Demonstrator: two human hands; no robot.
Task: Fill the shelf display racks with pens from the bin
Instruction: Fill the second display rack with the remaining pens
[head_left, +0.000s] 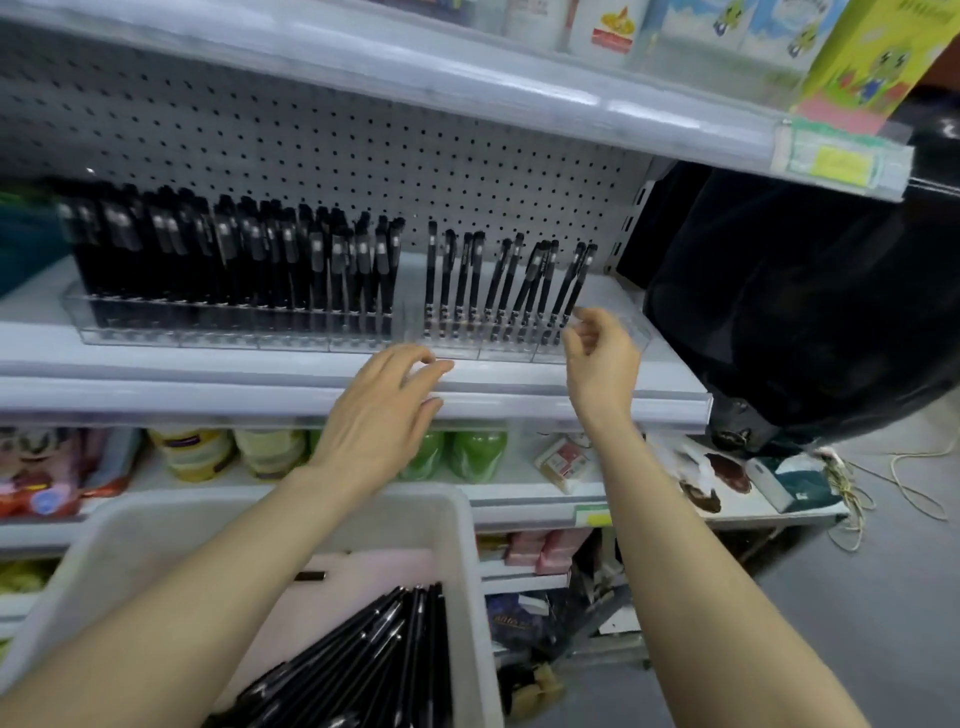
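Two clear display racks stand side by side on the middle shelf. The left rack (130, 325) is packed with black pens (234, 254). The right rack (519, 343) holds several black pens (511, 280) spaced apart and leaning. My left hand (379, 410) hovers over the shelf edge in front of the right rack, fingers extended and empty. My right hand (600, 358) is at the right rack's right end, fingers loosely curled beside the last pen; whether it pinches anything is unclear. Below, a white bin (467, 545) holds a pile of black pens (374, 665).
The shelf's front edge (208, 395) runs across the middle. A black bag (805, 312) hangs at the right end of the shelf. Bottles and packets fill the lower shelves (208, 452). Boxes sit on the top shelf (872, 57). Cord lies on the floor (909, 483) to the right.
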